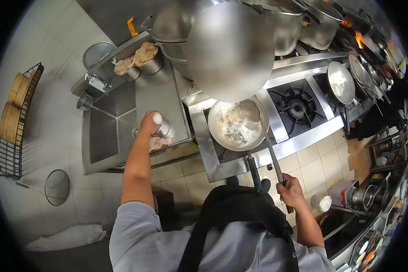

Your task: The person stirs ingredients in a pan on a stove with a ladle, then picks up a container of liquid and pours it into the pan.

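Note:
My right hand (292, 192) is closed around the long handle of a ladle (273, 156); its bowl dips into a frying pan (216, 137) on the near burner. Inside the pan lies a creamy white mixture (233, 124) with pale pieces and darker bits. The pan's black handle (254, 174) points toward me, free of my hands. Over the steel counter, my left hand (147, 124) is closed at a small white round thing (157, 118), whose kind I cannot make out. A metal cup (165, 129) stands against that hand, and a pinkish cloth (160, 143) lies just below.
Left of the counter is a steel sink (105, 136). Two metal containers with bagged food (145, 54) stand behind it. An unused burner (297, 108) and another pan (341, 83) are to the right. Large pots (283, 31) line the back, and a flame (359, 40) burns at far right.

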{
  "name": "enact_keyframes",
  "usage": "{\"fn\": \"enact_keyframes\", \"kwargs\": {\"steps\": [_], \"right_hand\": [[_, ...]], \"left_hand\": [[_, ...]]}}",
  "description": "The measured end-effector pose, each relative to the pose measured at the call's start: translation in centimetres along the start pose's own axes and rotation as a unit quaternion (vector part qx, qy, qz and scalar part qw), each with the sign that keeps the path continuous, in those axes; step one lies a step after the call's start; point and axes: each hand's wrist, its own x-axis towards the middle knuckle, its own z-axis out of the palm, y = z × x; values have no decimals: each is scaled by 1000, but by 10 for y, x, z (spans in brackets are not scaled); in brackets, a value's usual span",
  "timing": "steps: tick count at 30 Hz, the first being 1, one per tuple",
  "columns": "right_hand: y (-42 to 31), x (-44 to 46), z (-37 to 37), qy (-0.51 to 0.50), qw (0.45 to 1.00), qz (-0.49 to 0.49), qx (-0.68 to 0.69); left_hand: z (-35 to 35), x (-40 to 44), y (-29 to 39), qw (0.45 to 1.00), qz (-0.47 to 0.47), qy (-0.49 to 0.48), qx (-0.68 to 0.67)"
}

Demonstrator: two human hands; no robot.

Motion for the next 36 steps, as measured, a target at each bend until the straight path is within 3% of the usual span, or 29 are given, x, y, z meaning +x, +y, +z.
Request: {"fn": "enact_keyframes", "kwargs": {"steps": [5, 9, 12, 20, 23, 26, 27, 30, 33, 36], "right_hand": [[12, 5, 8, -32, 991, 71, 109], [4, 4, 0, -103, 918, 134, 359], [-2, 0, -5, -120, 887, 156, 417], [-9, -7, -6, -52, 963, 82, 250], [-17, -9, -6, -34, 974, 62, 214], [-19, -7, -9, -19, 985, 44, 169], [-16, -5, -11, -18, 987, 38, 157], [-18, -4, -12, -14, 992, 27, 120], [-16, -2, -11, -9, 996, 17, 84], [-7, -1, -6, -3, 998, 8, 61]], "left_hand": [[7, -1, -1, 999, -8, 35, -16], [18, 6, -13, 999, -27, 40, -20], [24, 13, -21, 996, -59, 44, -57], [-13, -2, 5, 988, -85, 46, -120], [-10, 8, -11, 985, -99, -17, -140], [-25, -1, -4, 996, -8, -86, -36], [-32, 0, 2, 989, -35, -135, -50], [-44, -11, 25, 981, -60, -157, -97], [-23, 4, 5, 992, 37, -119, -1], [-20, 7, 4, 992, 26, -120, 20]]}}
